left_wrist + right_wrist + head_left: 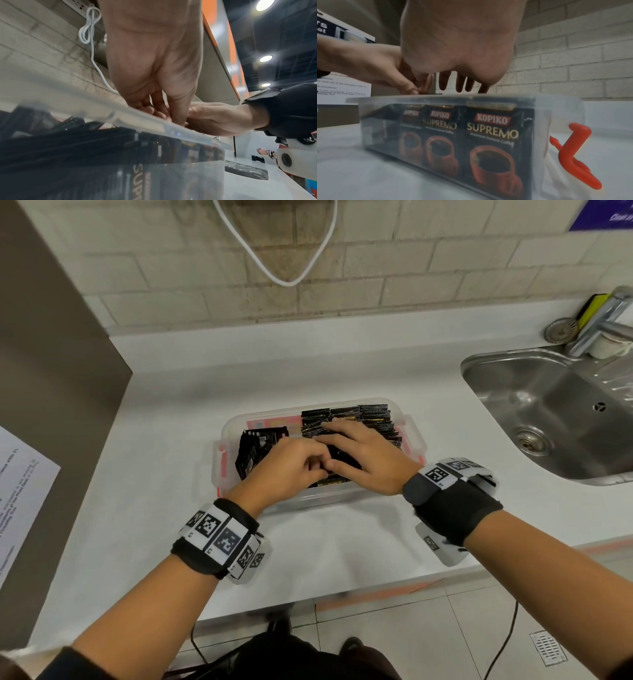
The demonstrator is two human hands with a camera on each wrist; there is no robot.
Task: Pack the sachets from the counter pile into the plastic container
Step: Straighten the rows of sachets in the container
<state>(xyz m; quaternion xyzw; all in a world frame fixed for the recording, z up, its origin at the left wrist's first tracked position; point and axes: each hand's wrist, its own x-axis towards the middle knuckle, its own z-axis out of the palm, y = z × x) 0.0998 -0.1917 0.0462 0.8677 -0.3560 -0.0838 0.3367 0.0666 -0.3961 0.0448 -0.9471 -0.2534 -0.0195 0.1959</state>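
Sachets [346, 419], black foil, coffee-branded, standing upright in tight rows inside clear rectangular plastic container [226, 426] with orange-red side clips, on white bench [164, 378]; upright packing presumably to fit more. Looser leaning bundle at container's left end. Left hand [287, 467] curled, pinching sachet tops near front row. Right hand [363, 453] spread flat, fingers extended, pressing rows down and back, probably to keep them from toppling. No pile visible on bench.
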